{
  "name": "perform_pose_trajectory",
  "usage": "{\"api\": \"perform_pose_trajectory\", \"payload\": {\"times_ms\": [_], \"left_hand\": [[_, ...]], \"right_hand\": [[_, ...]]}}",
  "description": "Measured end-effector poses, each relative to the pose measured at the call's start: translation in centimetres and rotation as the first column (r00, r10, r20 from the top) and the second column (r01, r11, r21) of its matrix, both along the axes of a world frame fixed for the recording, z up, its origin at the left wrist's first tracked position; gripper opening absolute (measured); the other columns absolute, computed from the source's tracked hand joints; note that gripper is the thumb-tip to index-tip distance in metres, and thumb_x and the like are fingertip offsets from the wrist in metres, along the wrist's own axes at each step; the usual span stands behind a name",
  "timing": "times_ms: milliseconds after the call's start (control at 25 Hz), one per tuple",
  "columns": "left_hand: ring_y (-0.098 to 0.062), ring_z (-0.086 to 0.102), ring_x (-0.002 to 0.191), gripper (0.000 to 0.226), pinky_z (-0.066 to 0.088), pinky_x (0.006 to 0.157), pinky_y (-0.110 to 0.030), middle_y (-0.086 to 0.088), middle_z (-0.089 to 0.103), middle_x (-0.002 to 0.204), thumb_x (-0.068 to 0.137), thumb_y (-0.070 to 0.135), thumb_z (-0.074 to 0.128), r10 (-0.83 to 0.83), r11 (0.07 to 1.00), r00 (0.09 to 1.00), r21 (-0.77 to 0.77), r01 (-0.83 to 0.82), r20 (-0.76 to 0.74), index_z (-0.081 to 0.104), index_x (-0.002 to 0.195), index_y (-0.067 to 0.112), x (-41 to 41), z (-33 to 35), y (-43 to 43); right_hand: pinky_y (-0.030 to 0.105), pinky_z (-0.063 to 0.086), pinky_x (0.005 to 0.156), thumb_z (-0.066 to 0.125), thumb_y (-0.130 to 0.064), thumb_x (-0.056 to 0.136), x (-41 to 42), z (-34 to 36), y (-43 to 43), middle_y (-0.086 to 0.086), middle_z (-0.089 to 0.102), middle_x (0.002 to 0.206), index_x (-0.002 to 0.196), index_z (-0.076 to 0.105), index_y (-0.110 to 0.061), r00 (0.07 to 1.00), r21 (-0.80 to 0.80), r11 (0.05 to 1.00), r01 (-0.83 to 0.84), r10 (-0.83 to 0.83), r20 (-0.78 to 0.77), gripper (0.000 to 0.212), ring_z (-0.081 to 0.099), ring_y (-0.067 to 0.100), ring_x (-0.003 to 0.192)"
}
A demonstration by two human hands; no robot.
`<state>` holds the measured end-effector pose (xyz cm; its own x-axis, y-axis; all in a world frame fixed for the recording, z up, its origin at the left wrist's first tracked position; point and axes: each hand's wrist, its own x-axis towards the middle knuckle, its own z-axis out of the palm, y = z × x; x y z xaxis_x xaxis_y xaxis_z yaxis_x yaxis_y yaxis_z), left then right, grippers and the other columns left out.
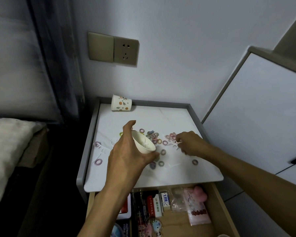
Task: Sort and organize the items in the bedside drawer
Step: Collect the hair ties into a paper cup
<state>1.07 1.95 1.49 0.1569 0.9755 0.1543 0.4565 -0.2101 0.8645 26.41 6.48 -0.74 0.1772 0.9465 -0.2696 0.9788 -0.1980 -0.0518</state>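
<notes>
While in left hand (126, 156), white cup (144, 144) well inside nightstand rim (90, 137).

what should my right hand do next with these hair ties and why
Probably pinch one of the pink hair ties under the right hand's curled fingers and drop it into the white paper cup that the left hand holds close by. Other hair ties lie scattered on the nightstand top, so gathering them seems sensible.
</notes>
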Motion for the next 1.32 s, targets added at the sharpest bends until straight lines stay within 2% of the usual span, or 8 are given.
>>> {"api": "perform_pose_trajectory", "payload": {"times_ms": [160,360,520,680,800,960,1120,1320], "left_hand": [[-0.018,0.055,0.106,0.099,0.044,0.078,-0.030,0.007,0.057,0.117,0.062,0.045,0.086,-0.020,1.000,1.000,0.005,0.020,-0.006,0.025,0.140,0.041,0.7,-0.2,-0.1],[-0.018,0.056,0.105,0.098,0.047,0.079,-0.032,0.007,0.058,0.118,0.061,0.043,0.087,-0.018,1.000,1.000,0.008,0.018,-0.020,0.027,0.138,0.041,0.7,-0.6,-0.1],[-0.018,0.055,0.105,0.098,0.042,0.076,-0.029,0.009,0.057,0.117,0.061,0.039,0.088,-0.054,0.998,0.997,0.022,0.055,-0.047,0.027,0.138,0.040,0.8,-0.5,-0.1],[-0.016,0.057,0.102,0.104,0.043,0.074,-0.027,0.010,0.060,0.114,0.060,0.038,0.088,-0.098,0.995,0.994,0.005,0.098,-0.050,0.024,0.141,0.040,1.0,-0.5,-0.1],[-0.018,0.058,0.107,0.105,0.047,0.078,-0.029,0.011,0.060,0.121,0.060,0.037,0.088,-0.100,0.995,0.995,0.015,0.100,-0.031,0.022,0.142,0.040,0.8,-0.5,0.0],[-0.016,0.054,0.108,0.104,0.040,0.077,-0.027,0.012,0.055,0.115,0.060,0.038,0.088,-0.057,0.998,0.998,0.024,0.057,-0.036,0.023,0.141,0.041,0.2,-0.4,0.0],[-0.014,0.052,0.107,0.103,0.039,0.078,-0.025,0.012,0.053,0.114,0.062,0.038,0.089,-0.045,0.999,0.999,0.020,0.045,-0.009,0.024,0.141,0.041,-0.1,-0.2,0.0],[-0.014,0.053,0.110,0.103,0.039,0.079,-0.023,0.010,0.055,0.119,0.062,0.038,0.089,-0.039,0.999,0.999,0.020,0.040,-0.024,0.024,0.142,0.040,0.0,-0.2,0.0]], "right_hand": [[0.014,0.043,0.049,0.054,-0.009,0.097,0.9,0.7,-0.4,0.011,0.073,0.097,0.118,0.070,-0.009,0.995,0.008,1.000,0.017,-0.016,-0.098,0.026,0.060,0.010,0.059],[0.015,0.050,0.061,0.067,-0.010,0.090,1.8,3.3,-1.4,0.001,0.074,0.078,0.107,0.076,-0.012,0.972,0.141,0.990,0.022,0.012,-0.235,0.019,0.066,0.005,0.062],[0.009,0.049,0.067,0.071,-0.015,0.088,-1.9,9.1,-2.5,-0.016,0.073,0.084,0.104,0.077,-0.019,0.861,0.304,0.938,-0.167,0.289,-0.418,0.018,0.066,-0.007,0.074],[0.015,0.049,0.078,0.074,-0.015,0.084,-7.3,9.9,-2.8,-0.006,0.076,0.097,0.102,0.078,-0.018,0.756,0.270,0.847,-0.458,0.531,-0.383,0.019,0.068,-0.001,0.085],[0.020,0.051,0.080,0.075,-0.014,0.083,-8.2,9.4,-2.5,-0.005,0.075,0.098,0.104,0.077,-0.015,0.703,0.349,0.808,-0.474,0.586,-0.403,0.020,0.067,0.002,0.085],[0.024,0.054,0.078,0.077,-0.010,0.081,-3.6,6.0,-2.6,-0.004,0.074,0.090,0.093,0.076,-0.016,0.788,0.425,0.889,-0.172,0.383,-0.482,0.014,0.068,0.007,0.081],[0.029,0.051,0.077,0.082,-0.021,0.076,0.5,-1.6,-4.6,-0.006,0.066,0.094,0.096,0.072,-0.021,0.927,0.098,0.956,-0.276,0.291,-0.238,0.022,0.059,0.007,0.081],[0.023,0.044,0.074,0.075,-0.016,0.082,1.1,-3.4,-4.5,-0.004,0.063,0.089,0.085,0.072,-0.013,0.925,0.155,0.951,-0.266,0.297,-0.235,0.006,0.054,0.008,0.079]]}}
